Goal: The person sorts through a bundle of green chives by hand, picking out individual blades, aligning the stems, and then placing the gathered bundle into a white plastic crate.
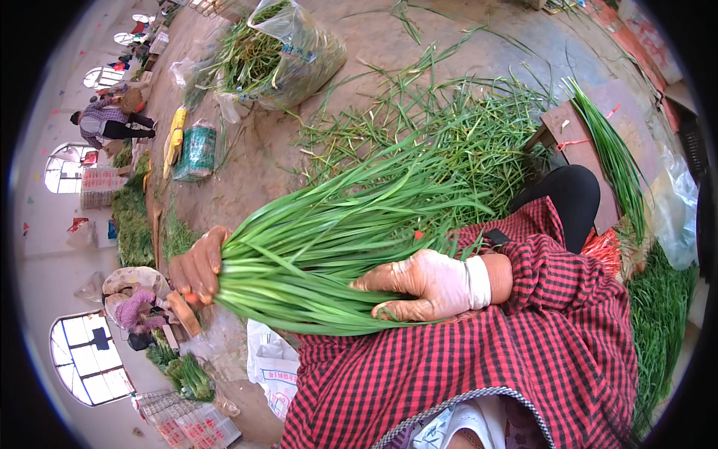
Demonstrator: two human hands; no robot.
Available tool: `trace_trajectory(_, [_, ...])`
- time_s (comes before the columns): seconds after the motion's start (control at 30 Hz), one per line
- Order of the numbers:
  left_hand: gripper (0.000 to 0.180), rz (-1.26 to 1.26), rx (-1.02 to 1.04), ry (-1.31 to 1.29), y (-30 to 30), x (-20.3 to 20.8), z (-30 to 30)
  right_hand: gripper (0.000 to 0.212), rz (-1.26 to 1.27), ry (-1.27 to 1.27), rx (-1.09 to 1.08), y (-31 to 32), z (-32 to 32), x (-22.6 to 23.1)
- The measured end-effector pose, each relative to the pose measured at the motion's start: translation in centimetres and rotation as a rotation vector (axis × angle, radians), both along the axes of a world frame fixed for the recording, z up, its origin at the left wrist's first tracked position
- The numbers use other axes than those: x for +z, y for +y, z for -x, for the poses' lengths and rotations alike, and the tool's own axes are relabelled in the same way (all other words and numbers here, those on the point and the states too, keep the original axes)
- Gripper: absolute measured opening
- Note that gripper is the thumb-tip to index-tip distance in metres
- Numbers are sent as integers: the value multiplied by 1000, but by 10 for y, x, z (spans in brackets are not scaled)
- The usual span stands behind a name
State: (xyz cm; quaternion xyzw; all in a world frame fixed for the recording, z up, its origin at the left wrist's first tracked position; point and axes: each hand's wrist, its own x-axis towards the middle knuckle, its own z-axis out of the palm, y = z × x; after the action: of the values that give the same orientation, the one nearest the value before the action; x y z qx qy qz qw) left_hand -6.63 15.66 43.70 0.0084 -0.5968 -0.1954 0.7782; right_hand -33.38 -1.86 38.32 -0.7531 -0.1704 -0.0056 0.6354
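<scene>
Under right hand (pixel 430 288) — chive bundle (pixel 329 247), half-hidden

Green chive bundle (pixel 336 254) showing mid-frame, red-black check sleeve (pixel 553 329) lower right, pale glove (pixel 434 288) looking dirt-stained, green-white roll (pixel 197 152) sitting upper left

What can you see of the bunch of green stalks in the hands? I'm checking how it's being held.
The bunch of green stalks is a thick sheaf of long, thin, flat leaves, fresh and bright green, lying roughly level across the person's lap. Its stalk ends are gathered tight in the left hand; the tips fan out loosely up and to the right. The gloved right hand lies on its middle, fingers spread over the stalks. Its lower edge rests against the red checked garment.
</scene>
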Motion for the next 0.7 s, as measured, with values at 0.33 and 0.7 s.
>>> trace_trajectory(0.33, [33,-869,902,1120,45,-58,-13,33,-306,215,-892,-138,8,-75])
trace_trajectory(0.7, [35,-876,721,1229,-3,-122,-25,72,679,-434,-791,-94,-35,28])
